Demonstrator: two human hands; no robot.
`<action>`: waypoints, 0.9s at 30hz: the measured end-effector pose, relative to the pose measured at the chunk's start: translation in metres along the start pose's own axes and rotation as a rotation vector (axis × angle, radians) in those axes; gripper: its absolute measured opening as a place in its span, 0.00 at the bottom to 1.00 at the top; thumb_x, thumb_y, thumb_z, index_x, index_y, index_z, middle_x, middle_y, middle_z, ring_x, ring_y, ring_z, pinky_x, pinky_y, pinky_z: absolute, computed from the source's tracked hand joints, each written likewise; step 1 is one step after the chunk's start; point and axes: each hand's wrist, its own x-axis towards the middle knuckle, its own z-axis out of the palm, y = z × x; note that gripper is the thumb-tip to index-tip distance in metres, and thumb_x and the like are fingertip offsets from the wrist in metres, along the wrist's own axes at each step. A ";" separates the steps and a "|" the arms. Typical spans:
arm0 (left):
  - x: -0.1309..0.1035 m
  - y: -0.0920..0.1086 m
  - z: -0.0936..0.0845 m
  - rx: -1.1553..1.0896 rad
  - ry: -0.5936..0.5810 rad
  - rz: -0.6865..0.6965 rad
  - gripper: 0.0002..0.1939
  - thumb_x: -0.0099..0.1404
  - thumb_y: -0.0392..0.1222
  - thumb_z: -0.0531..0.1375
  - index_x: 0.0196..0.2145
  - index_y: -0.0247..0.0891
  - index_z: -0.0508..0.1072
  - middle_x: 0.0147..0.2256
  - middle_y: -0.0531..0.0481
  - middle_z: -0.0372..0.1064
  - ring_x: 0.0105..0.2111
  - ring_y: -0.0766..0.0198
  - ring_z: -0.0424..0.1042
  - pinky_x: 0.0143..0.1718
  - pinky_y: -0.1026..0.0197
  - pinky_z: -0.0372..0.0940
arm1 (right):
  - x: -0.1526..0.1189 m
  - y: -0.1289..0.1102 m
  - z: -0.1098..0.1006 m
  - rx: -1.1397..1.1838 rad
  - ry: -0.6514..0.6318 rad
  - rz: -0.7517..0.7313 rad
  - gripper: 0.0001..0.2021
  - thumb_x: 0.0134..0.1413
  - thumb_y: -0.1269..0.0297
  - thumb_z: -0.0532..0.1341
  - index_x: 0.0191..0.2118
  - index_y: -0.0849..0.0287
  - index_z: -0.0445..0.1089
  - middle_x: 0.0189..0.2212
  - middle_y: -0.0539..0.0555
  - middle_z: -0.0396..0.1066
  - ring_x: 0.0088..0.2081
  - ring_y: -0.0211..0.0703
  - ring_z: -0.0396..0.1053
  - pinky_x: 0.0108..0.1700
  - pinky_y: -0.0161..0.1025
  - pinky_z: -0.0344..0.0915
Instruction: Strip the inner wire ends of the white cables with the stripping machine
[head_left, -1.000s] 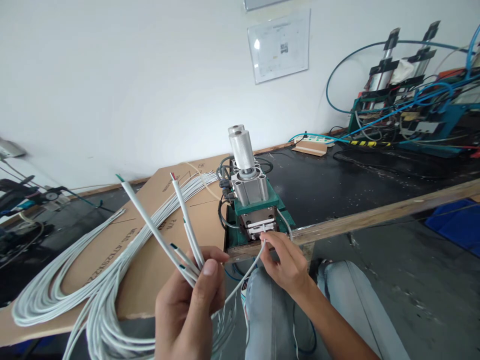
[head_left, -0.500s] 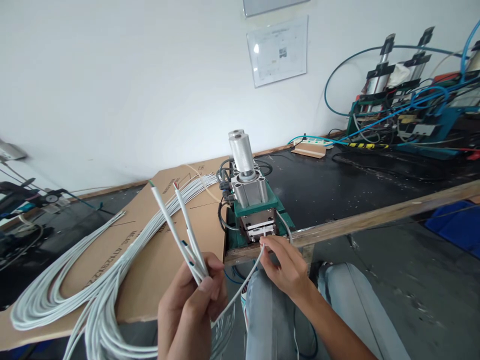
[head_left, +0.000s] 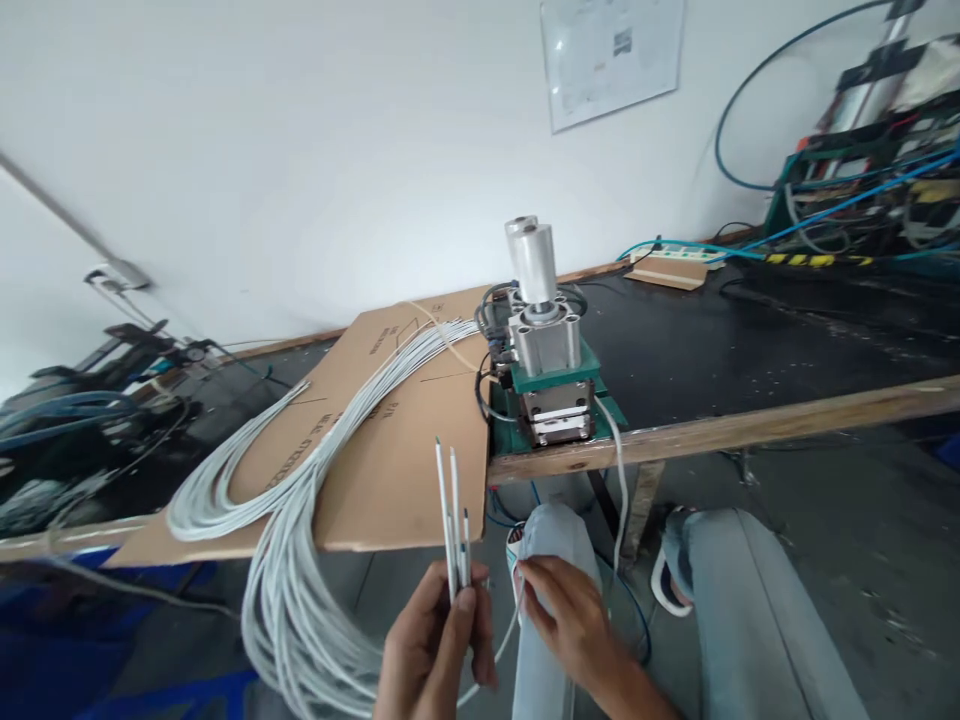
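Observation:
Several white cable ends (head_left: pixel 442 490) stand upright in my left hand (head_left: pixel 439 640), pinched between thumb and fingers, with dark tips showing. To its right, my right hand (head_left: pixel 574 620) pinches the end of one white cable (head_left: pixel 508 635) that runs down behind my left hand. Both hands are in front of the table edge, over my lap. Beyond them, a metal press-like machine (head_left: pixel 551 345) with a green base sits at the table edge; neither hand touches it.
A large bundle of white cables (head_left: pixel 300 540) lies on a cardboard sheet (head_left: pixel 412 470) at left and hangs over its edge. The wooden table edge (head_left: pixel 750 422) runs right. More machines (head_left: pixel 862 130) with blue hoses stand at far right.
My right hand has drawn back from the machine's front, with the cable end still pinched. My left hand has tilted its cables more upright. The view has shifted left.

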 end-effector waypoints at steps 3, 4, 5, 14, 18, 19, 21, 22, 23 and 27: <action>-0.004 -0.010 -0.014 0.077 -0.041 0.006 0.18 0.66 0.56 0.65 0.31 0.36 0.77 0.24 0.54 0.69 0.21 0.67 0.68 0.27 0.65 0.65 | -0.033 -0.020 0.033 0.043 -0.205 0.004 0.13 0.58 0.79 0.59 0.46 0.58 0.69 0.37 0.55 0.79 0.36 0.48 0.79 0.40 0.42 0.76; -0.004 -0.013 -0.018 0.100 -0.060 0.009 0.19 0.66 0.56 0.65 0.31 0.36 0.77 0.25 0.53 0.70 0.22 0.66 0.69 0.28 0.64 0.66 | -0.040 -0.025 0.040 0.059 -0.259 -0.015 0.13 0.55 0.79 0.61 0.43 0.58 0.70 0.35 0.54 0.79 0.34 0.48 0.78 0.40 0.41 0.75; -0.004 -0.015 -0.022 0.120 -0.072 0.012 0.19 0.67 0.56 0.64 0.32 0.36 0.77 0.25 0.52 0.71 0.22 0.65 0.70 0.28 0.63 0.66 | -0.045 -0.029 0.044 0.076 -0.305 -0.033 0.13 0.52 0.80 0.63 0.41 0.57 0.71 0.33 0.53 0.79 0.33 0.48 0.78 0.41 0.41 0.74; -0.004 -0.031 -0.027 0.101 -0.062 -0.007 0.17 0.67 0.54 0.65 0.31 0.36 0.72 0.28 0.50 0.77 0.21 0.65 0.73 0.28 0.63 0.67 | -0.026 -0.026 0.004 0.160 -0.383 0.144 0.10 0.60 0.80 0.54 0.36 0.59 0.68 0.30 0.54 0.74 0.34 0.48 0.74 0.39 0.42 0.71; 0.000 -0.038 -0.025 0.132 -0.152 0.020 0.17 0.68 0.54 0.63 0.32 0.37 0.73 0.31 0.46 0.79 0.24 0.62 0.74 0.29 0.61 0.68 | 0.028 -0.042 -0.034 0.736 -0.204 0.474 0.09 0.70 0.59 0.54 0.44 0.56 0.69 0.40 0.55 0.74 0.37 0.44 0.75 0.34 0.35 0.71; 0.001 -0.039 -0.024 0.139 -0.174 0.029 0.16 0.69 0.54 0.63 0.33 0.37 0.73 0.31 0.46 0.78 0.25 0.61 0.75 0.30 0.61 0.68 | 0.041 -0.047 -0.040 0.873 -0.167 0.520 0.11 0.69 0.55 0.55 0.44 0.56 0.69 0.40 0.55 0.73 0.33 0.42 0.74 0.29 0.33 0.69; 0.003 -0.039 -0.023 0.152 -0.205 0.049 0.17 0.69 0.54 0.62 0.32 0.37 0.74 0.30 0.47 0.77 0.27 0.60 0.75 0.32 0.61 0.68 | 0.060 -0.056 -0.043 1.031 -0.099 0.564 0.13 0.67 0.52 0.58 0.39 0.56 0.71 0.35 0.53 0.71 0.29 0.39 0.70 0.24 0.31 0.66; 0.003 -0.038 -0.023 0.163 -0.206 0.062 0.17 0.69 0.54 0.62 0.31 0.37 0.74 0.29 0.48 0.76 0.28 0.59 0.75 0.33 0.60 0.68 | 0.066 -0.059 -0.042 1.066 -0.061 0.577 0.14 0.66 0.51 0.59 0.36 0.57 0.71 0.32 0.51 0.69 0.27 0.38 0.68 0.24 0.30 0.65; 0.003 -0.036 -0.022 0.180 -0.191 0.080 0.17 0.69 0.54 0.62 0.31 0.38 0.74 0.28 0.49 0.75 0.29 0.59 0.74 0.34 0.61 0.68 | 0.069 -0.061 -0.040 1.079 -0.017 0.592 0.16 0.65 0.51 0.60 0.33 0.58 0.70 0.29 0.50 0.67 0.26 0.37 0.67 0.23 0.30 0.64; 0.000 -0.027 -0.023 0.290 0.041 0.184 0.15 0.69 0.53 0.62 0.32 0.39 0.75 0.28 0.51 0.71 0.31 0.60 0.70 0.34 0.63 0.65 | 0.062 -0.063 -0.031 1.111 0.096 0.677 0.19 0.66 0.48 0.59 0.34 0.60 0.72 0.25 0.50 0.67 0.20 0.35 0.62 0.19 0.30 0.60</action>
